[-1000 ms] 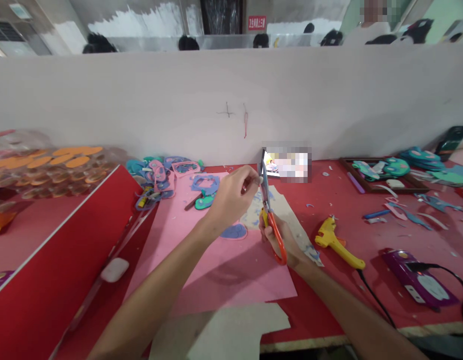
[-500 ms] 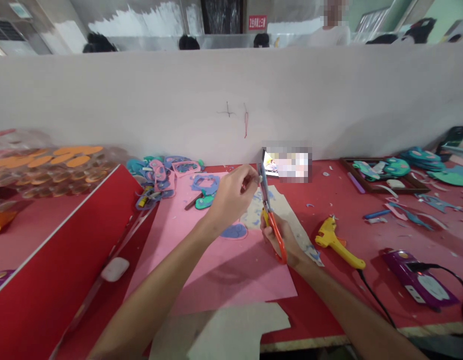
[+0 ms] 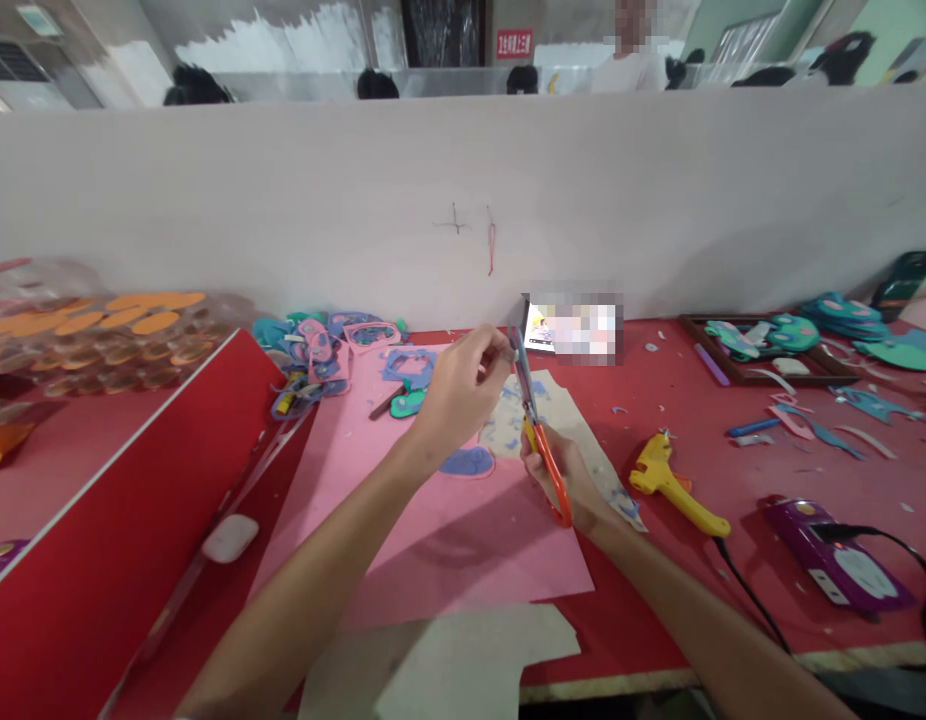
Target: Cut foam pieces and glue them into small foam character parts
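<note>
My right hand (image 3: 564, 470) grips scissors (image 3: 551, 470) with orange and yellow handles, their blades pointing up and away. Close to the blade tips, my left hand (image 3: 467, 385) is closed in a pinch; what its fingertips hold is too small to make out. Beneath the hands lies a large pink sheet (image 3: 410, 545), with a blue oval piece edged in pink (image 3: 467, 462) on it. A beige sheet with blue marks (image 3: 557, 400) is partly hidden behind the scissors and my right hand. A small green piece (image 3: 408, 403) rests beyond my left wrist.
To the right are a yellow glue gun (image 3: 677, 487), a purple device with a cable (image 3: 838, 555) and a brown tray (image 3: 778, 375) of green pieces. A lit phone (image 3: 572, 328) leans by the white partition (image 3: 283, 200). A red board (image 3: 148, 500) stands at left, near coloured offcuts (image 3: 320, 350).
Both hands keep nearly the same place. The blades and my left fingertips have shifted slightly left. Beyond the partition, a person in white has moved left.
</note>
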Action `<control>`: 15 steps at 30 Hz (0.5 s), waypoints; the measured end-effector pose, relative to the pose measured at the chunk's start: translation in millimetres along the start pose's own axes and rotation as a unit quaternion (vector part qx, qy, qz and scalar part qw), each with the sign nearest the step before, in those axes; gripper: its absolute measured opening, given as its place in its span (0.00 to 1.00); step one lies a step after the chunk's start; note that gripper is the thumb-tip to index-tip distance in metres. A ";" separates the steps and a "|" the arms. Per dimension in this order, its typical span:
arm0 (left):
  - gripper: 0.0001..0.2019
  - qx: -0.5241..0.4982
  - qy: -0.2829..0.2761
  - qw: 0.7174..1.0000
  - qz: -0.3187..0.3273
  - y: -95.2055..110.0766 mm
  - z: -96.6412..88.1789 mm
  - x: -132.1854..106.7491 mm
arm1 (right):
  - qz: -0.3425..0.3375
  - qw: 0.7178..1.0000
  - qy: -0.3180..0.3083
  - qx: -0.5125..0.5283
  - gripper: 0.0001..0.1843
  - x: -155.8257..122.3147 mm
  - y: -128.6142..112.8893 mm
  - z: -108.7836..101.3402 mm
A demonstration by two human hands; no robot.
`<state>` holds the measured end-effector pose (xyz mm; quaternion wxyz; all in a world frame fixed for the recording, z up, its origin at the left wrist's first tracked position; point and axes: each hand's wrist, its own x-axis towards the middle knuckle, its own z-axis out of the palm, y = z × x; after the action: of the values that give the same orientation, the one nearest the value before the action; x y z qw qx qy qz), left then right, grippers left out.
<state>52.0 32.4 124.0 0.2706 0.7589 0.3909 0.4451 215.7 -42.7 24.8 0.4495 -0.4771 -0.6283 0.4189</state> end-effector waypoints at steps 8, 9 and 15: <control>0.05 0.004 0.005 1.000 -0.004 -0.7 1.0 -0.2 | 0.007 1.000 0.005 -0.001 0.24 -0.5 -0.2 0.4; 0.05 0.006 0.006 1.000 -0.003 -0.8 1.1 -0.2 | 0.009 1.000 0.007 0.002 0.24 -0.6 1.0 0.5; 0.06 0.011 -0.004 1.000 -0.001 -0.3 2.4 -0.5 | 0.005 1.000 0.015 0.018 0.28 -1.8 2.0 0.7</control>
<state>53.9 32.0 122.4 0.2647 0.7632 0.3955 0.4371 215.7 -44.2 22.4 0.4658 -0.4784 -0.6113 0.4249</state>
